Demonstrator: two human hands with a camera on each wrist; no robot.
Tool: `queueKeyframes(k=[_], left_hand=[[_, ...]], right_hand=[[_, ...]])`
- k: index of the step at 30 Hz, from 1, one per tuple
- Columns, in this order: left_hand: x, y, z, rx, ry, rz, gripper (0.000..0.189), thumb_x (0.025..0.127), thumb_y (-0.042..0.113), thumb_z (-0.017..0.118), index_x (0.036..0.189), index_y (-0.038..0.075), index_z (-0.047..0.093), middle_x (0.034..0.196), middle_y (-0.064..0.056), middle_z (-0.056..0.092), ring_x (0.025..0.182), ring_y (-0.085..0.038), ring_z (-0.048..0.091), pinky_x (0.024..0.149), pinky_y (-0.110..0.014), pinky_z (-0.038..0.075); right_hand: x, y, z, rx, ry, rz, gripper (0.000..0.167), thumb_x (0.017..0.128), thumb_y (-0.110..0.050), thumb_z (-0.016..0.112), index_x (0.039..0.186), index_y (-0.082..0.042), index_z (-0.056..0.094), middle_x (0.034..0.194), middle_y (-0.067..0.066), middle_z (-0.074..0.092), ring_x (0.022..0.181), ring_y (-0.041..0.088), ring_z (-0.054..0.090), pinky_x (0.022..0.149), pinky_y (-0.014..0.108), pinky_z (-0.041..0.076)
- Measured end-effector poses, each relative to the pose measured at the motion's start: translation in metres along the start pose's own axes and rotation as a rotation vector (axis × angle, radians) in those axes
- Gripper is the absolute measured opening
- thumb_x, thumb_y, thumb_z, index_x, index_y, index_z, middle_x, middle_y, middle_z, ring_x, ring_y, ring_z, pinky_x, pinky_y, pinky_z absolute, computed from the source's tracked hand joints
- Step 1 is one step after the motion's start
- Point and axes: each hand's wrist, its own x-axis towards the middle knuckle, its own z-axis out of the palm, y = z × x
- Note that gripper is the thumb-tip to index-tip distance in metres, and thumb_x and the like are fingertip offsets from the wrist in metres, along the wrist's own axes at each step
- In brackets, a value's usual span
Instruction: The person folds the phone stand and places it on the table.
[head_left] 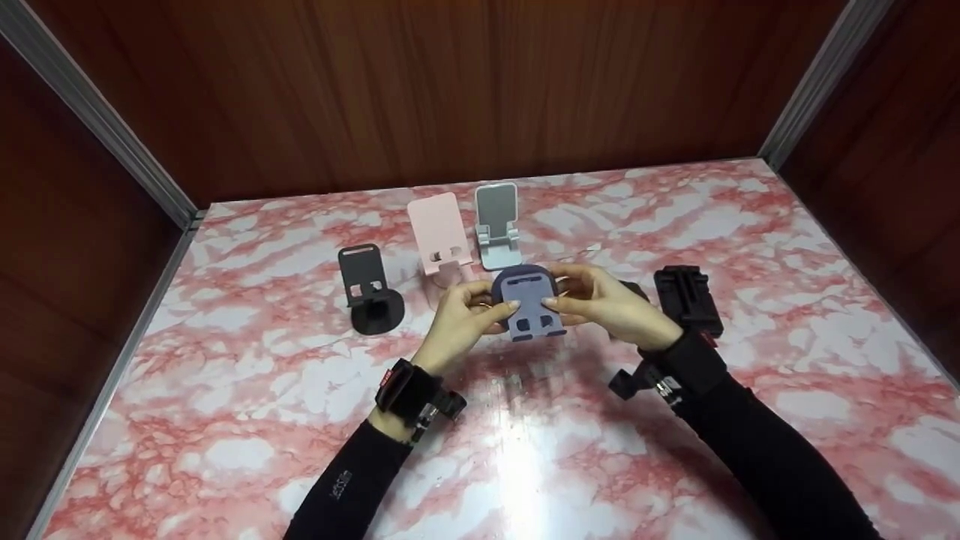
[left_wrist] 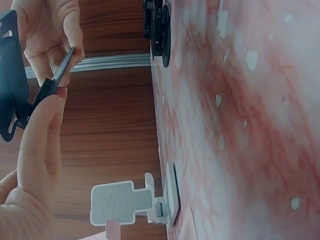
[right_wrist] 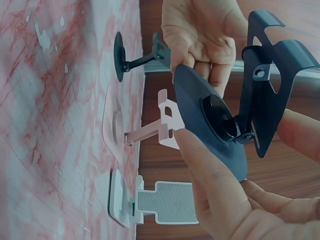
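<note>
A dark blue phone stand (head_left: 529,300) is held up over the marbled table between both hands. My left hand (head_left: 463,313) pinches its left edge with the thumb on the front plate. On the right edge, my right hand (head_left: 611,306) grips it the same way. In the right wrist view the stand's oval base (right_wrist: 197,107) shows, joined by a short hinged arm to the slotted plate (right_wrist: 265,107). The right fingers (right_wrist: 215,175) lie along the base's rim. The left wrist view catches the stand only partly, at its left edge.
A black phone stand (head_left: 364,277) stands at left, a pink one (head_left: 439,229) and a white-and-grey one (head_left: 497,217) behind the hands. A black folded stand (head_left: 686,300) lies at right, beside a dark object (head_left: 634,289) partly hidden by the right hand. Wooden panels (head_left: 450,90) enclose the table.
</note>
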Motion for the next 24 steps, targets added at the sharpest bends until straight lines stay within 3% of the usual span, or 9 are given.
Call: queueKeyframes(k=[5, 14, 24], left_hand=[[-0.009, 0.014, 0.003, -0.010, -0.019, 0.014, 0.027, 0.082, 0.006, 0.067, 0.104, -0.009, 0.061, 0.084, -0.008, 0.066, 0.071, -0.010, 0.067, 0.073, -0.042, 0.057], [-0.010, 0.016, 0.004, -0.021, -0.036, 0.005, 0.030, 0.081, 0.006, 0.068, 0.106, -0.008, 0.061, 0.083, -0.005, 0.066, 0.071, -0.010, 0.066, 0.073, -0.038, 0.058], [-0.009, 0.014, 0.003, 0.016, -0.050, 0.001, 0.028, 0.082, 0.007, 0.067, 0.105, -0.008, 0.061, 0.091, -0.017, 0.069, 0.073, -0.012, 0.067, 0.072, -0.036, 0.058]], right_hand=[[-0.001, 0.000, -0.001, 0.011, -0.006, -0.013, 0.065, 0.085, -0.026, 0.067, 0.138, -0.007, 0.036, 0.120, 0.018, 0.058, 0.102, 0.018, 0.062, 0.088, 0.036, 0.054], [-0.001, 0.000, -0.003, -0.001, -0.004, -0.006, 0.061, 0.084, -0.028, 0.068, 0.135, -0.007, 0.040, 0.114, 0.015, 0.060, 0.098, 0.018, 0.063, 0.086, 0.036, 0.054], [-0.002, 0.001, -0.003, 0.021, -0.009, 0.002, 0.060, 0.084, -0.025, 0.068, 0.135, -0.008, 0.040, 0.113, 0.014, 0.059, 0.097, 0.019, 0.063, 0.086, 0.037, 0.054]])
